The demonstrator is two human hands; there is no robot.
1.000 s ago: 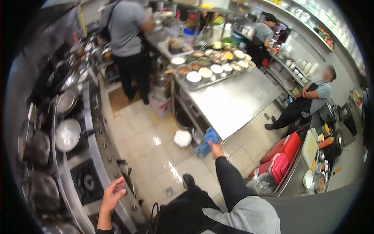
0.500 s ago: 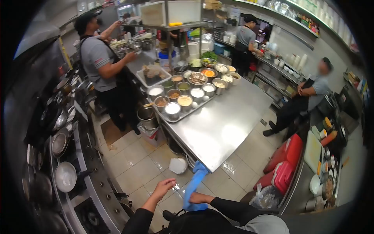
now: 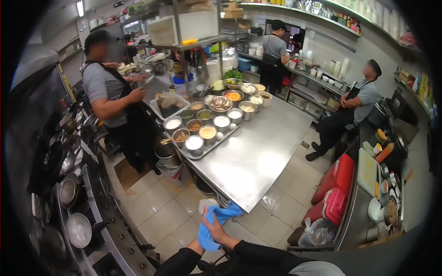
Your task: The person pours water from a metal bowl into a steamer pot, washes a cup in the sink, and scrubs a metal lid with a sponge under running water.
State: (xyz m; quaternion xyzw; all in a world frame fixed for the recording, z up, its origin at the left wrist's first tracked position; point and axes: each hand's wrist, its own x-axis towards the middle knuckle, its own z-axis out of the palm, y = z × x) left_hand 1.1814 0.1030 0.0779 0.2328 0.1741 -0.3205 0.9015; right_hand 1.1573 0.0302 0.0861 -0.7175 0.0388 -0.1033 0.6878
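A blue cloth is bunched between my two hands, close in front of my body. My right hand grips it from the right, its fingers pressed over the folds. Most of my left hand is covered by the cloth; the wrist shows, but its fingers are hidden. One end of the cloth stretches right, to the near corner of the steel table. Whether that end touches the table I cannot tell.
A tray of several metal food containers stands on the table. Stove burners with a pan line my left. A red cooler sits on the floor at right. One person works at left; two others are farther back.
My left hand, empty and apart before, has come to the cloth. My right hand has moved up and left with it, and the cloth is now bunched between both hands.
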